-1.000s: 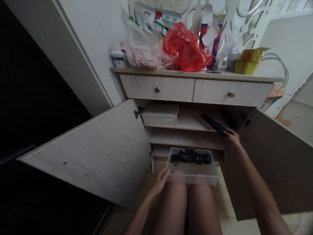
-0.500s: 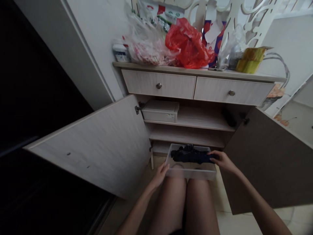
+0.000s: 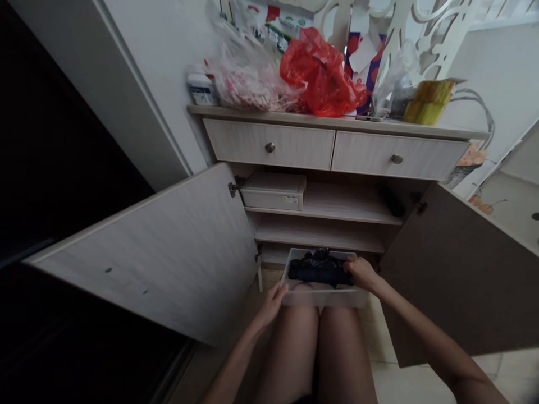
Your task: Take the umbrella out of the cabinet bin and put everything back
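Note:
A clear plastic box [image 3: 324, 298] rests on my knees in front of the cabinet. Inside it lies a dark navy cloth bundle [image 3: 315, 273] with a checked pattern; its exact kind does not show. My left hand [image 3: 273, 300] grips the box's left front corner. Over the right side of the box, my right hand [image 3: 361, 272] has its fingers closed on the right end of the bundle, and its fingertips are partly hidden.
The cabinet's left door [image 3: 160, 252] and right door [image 3: 458, 280] stand open on either side. On the upper shelf sit a lidded box [image 3: 273, 192] and a dark object [image 3: 391, 201]. Red [image 3: 322, 73] and clear bags [image 3: 252, 78] crowd the top.
My right hand has moved left over the box, and the bundle's right end has come in with it. My left hand stays on the box. The view has shifted slightly.

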Demonstrator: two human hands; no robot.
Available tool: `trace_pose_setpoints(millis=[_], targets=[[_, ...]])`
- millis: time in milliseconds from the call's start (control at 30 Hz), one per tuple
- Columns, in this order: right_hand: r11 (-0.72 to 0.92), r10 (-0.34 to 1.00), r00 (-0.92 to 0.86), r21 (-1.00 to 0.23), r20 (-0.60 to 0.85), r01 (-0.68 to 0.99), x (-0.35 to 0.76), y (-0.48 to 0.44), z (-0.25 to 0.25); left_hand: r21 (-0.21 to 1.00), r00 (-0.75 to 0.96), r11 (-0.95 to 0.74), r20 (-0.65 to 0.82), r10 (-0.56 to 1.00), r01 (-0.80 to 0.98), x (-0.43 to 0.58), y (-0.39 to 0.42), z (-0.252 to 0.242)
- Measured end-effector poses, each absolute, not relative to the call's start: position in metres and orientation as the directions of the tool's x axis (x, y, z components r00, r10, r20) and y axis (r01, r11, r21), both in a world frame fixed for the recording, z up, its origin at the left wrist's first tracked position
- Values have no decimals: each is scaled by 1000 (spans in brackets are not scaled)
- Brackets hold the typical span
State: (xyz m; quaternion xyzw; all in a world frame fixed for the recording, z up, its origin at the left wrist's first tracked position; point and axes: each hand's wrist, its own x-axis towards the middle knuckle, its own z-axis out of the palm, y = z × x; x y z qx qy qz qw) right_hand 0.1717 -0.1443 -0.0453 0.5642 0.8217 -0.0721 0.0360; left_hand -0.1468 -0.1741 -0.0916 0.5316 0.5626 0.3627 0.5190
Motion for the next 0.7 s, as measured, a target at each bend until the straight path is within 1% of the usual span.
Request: trace_pose_setpoints(millis=[33, 67, 100, 133, 167, 200, 233, 267, 300, 333, 400, 467, 533, 600, 700], targets=[[374, 907, -394, -152, -145, 915, 179, -140, -45, 959, 103, 174, -201, 974, 225, -147, -174, -93], [390, 898, -425, -240, -115, 889, 189, -134, -43, 957, 105, 174, -202, 974, 230, -148, -174, -95], [396, 901, -432, -321, -47, 861, 201, -126, -40, 955, 107, 175, -205, 973, 238, -149, -174, -97], [387, 915, -400, -379, 49, 841, 216, -115, -35, 954, 112, 174, -207, 972, 246, -149, -174, -98], [349, 937, -310, -403, 161, 846, 231, -103, -30, 952, 120, 173, -208, 971, 252, -150, -173, -99], [274, 949, -179, -398, 259, 876, 248, -90, -25, 951, 128, 171, -209, 969, 256, -150, -173, -100], [161, 945, -33, -377, 325, 912, 265, -75, -19, 952, 136, 168, -207, 969, 258, -150, -172, -100], [18, 931, 114, -355, 348, 935, 281, -60, -15, 952, 140, 164, -204, 969, 258, -150, -171, -100], [-129, 911, 245, -334, 332, 934, 297, -45, -10, 953, 143, 159, -200, 969, 257, -149, -170, -100], [-260, 893, 351, -313, 283, 914, 311, -31, -7, 954, 145, 156, -197, 970, 255, -148, -168, -100], [-432, 854, 489, -283, 175, 856, 334, -7, -3, 953, 138, 166, -205, 969, 252, -147, -167, -101], [-500, 831, 545, -279, 111, 820, 347, 11, -3, 951, 124, 187, -223, 967, 247, -146, -166, -103], [-522, 818, 566, -286, 97, 803, 350, 21, -9, 949, 104, 201, -231, 967, 242, -146, -167, -106], [-539, 798, 590, -295, 120, 789, 346, 25, -18, 949, 90, 202, -229, 969, 240, -146, -167, -109], [-564, 748, 634, -315, 195, 763, 333, 21, -34, 951, 79, 199, -223, 972, 238, -146, -167, -110]])
